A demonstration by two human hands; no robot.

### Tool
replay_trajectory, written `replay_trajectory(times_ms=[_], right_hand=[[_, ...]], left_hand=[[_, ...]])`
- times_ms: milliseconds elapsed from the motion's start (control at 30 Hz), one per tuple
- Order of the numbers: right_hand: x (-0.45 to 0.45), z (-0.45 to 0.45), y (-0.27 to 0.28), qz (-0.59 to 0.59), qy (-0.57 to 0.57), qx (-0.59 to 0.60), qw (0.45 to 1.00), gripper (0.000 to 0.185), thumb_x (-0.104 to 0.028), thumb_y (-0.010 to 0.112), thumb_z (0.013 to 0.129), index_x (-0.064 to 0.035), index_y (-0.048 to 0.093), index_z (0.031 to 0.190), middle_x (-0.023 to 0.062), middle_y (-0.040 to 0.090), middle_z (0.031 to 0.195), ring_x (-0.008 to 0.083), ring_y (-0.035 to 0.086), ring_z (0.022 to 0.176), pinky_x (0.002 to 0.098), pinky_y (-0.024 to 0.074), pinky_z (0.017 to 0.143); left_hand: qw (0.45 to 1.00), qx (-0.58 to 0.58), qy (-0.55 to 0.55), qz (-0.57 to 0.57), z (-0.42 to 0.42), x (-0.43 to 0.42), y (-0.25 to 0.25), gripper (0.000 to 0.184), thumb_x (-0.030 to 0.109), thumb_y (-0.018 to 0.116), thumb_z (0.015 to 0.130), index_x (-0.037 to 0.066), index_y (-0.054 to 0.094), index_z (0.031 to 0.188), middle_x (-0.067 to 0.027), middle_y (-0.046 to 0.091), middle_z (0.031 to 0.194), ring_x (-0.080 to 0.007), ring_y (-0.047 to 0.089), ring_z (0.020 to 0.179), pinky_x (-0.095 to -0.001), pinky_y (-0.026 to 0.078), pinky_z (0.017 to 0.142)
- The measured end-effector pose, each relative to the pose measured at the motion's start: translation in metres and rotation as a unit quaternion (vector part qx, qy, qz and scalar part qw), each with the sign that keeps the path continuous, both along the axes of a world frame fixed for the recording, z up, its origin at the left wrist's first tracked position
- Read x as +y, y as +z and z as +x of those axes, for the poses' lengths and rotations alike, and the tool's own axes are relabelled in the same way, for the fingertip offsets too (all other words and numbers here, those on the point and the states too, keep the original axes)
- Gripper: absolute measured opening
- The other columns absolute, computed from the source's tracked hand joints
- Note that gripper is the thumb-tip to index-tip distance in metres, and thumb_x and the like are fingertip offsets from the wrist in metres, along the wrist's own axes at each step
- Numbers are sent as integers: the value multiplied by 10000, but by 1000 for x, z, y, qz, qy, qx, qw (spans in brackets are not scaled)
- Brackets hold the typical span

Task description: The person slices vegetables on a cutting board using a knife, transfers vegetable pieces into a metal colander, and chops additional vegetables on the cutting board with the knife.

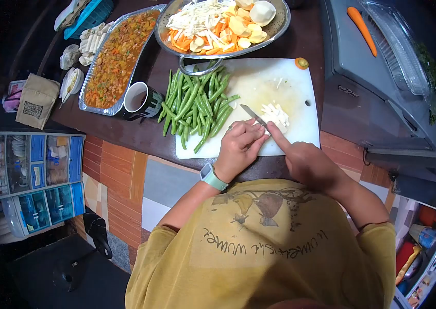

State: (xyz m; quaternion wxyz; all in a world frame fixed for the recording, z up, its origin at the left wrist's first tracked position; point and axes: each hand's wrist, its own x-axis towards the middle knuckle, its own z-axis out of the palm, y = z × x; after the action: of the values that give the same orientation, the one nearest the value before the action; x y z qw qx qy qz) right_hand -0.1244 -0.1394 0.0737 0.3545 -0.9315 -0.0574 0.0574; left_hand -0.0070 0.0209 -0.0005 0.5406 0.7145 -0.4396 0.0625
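My right hand point(308, 159) grips a small knife point(253, 114), index finger stretched along the back of the blade. The blade points up and left over the white cutting board point(285, 72). Curled close beside it, my left hand point(238, 147) pinches a white vegetable piece, mostly hidden under the fingers. Just beyond the blade lies a little heap of cut white vegetable sticks point(278, 117). Green beans point(195, 105) are piled on the board's left part. A carrot end point(301, 63) sits at its far right corner.
Behind the board, a metal colander point(285, 26) holds cut vegetables and peeled potatoes. To the left stand a mug point(136, 98) and a foil tray point(85, 72) of stew. A whole carrot point(362, 31) and a clear plastic container point(396, 46) lie on the grey appliance point(349, 72) at right.
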Motion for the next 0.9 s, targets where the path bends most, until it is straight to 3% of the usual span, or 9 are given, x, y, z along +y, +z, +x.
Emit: replay_trajectory(times_ms=[100, 200, 300, 400, 700, 900], right_hand=[[0, -1, -3, 10, 2, -33, 999, 717, 41, 454, 776, -37, 215, 1447, 223, 534, 620, 382, 520, 540, 468, 408, 570], [-8, -4, 12, 27, -13, 44, 999, 721, 54, 446, 774, -61, 220, 1449, 228, 536, 625, 388, 530, 555, 468, 419, 589], [-5, -15, 29, -20, -34, 48, 998, 716, 55, 438, 780, -90, 227, 1449, 237, 548, 646, 392, 552, 585, 469, 432, 608], [-2, -18, 44, -75, -19, 132, 988, 723, 53, 440, 782, -112, 220, 1451, 245, 556, 666, 395, 574, 616, 464, 444, 615], [-2, -13, 32, -81, -9, 132, 988, 757, 48, 460, 777, -136, 195, 1462, 213, 557, 648, 370, 567, 589, 462, 438, 589], [-2, 2, -2, 20, -4, 17, 1000, 753, 61, 463, 760, -99, 223, 1454, 223, 550, 642, 363, 550, 562, 466, 425, 580]], left_hand=[[1000, -11, 16, 24, -3, 4, 4, 164, 29, 755, 693, 12, 698, 845, -125, 649, 818, -270, 629, 772, -335, 507, 741], [999, -25, 32, 10, -2, 1, 2, 155, 33, 761, 685, 13, 701, 826, -117, 653, 795, -258, 628, 756, -326, 492, 715], [999, -12, 43, -1, -4, 2, 1, 147, 37, 767, 678, 12, 701, 807, -111, 654, 772, -244, 628, 738, -317, 479, 719], [999, -4, 37, 10, -3, 3, 1, 158, 43, 779, 673, 27, 710, 814, -91, 664, 790, -233, 632, 780, -314, 487, 721], [999, -3, 31, 15, -3, 2, 4, 156, 42, 774, 678, 31, 710, 820, -96, 658, 784, -228, 629, 752, -318, 494, 727], [999, 3, 41, 32, -5, 4, -1, 148, 36, 770, 685, 23, 705, 817, -95, 645, 766, -240, 637, 776, -330, 522, 765]])
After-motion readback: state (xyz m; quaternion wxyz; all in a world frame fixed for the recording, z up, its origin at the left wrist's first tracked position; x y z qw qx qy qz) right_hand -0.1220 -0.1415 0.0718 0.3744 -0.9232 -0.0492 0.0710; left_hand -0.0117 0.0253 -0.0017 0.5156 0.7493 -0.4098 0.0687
